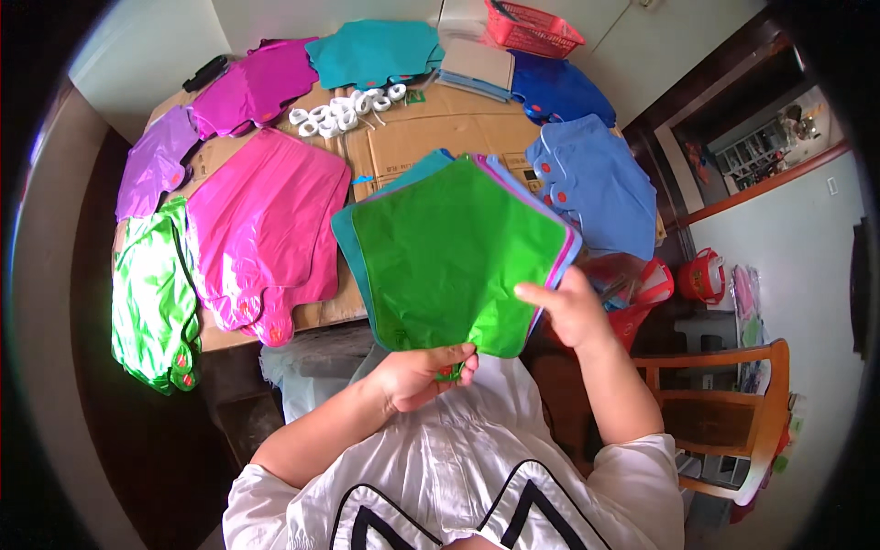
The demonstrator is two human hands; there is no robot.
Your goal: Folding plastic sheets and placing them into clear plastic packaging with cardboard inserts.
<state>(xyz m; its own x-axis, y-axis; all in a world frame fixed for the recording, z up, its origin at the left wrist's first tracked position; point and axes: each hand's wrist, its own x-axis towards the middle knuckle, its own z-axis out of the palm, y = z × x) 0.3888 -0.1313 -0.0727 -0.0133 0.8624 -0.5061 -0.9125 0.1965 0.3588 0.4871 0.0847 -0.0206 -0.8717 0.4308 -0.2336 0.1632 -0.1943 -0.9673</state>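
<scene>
In front of my chest I hold a stack of flat, five-cornered foil balloons [449, 247]. The top one is green, and teal, blue, purple and pink edges show beneath it. My left hand [426, 374] pinches the stack's lower edge at the green tab, thumb on top. My right hand [573, 307] grips the right edge, its thumb on the green face and its fingers hidden behind. To the left lie a pink pile [270, 220] and a shiny green pile [151, 293], both with red-dotted tabs. A light blue pile [600, 188] lies to the right.
Brown cardboard [422, 133] covers the table. Around its far side lie purple [156, 160], magenta [252, 87], teal [376, 53] and dark blue [559, 87] piles, white ribbon rolls [339, 115] and a red basket [532, 29]. A wooden chair [715, 403] stands at right.
</scene>
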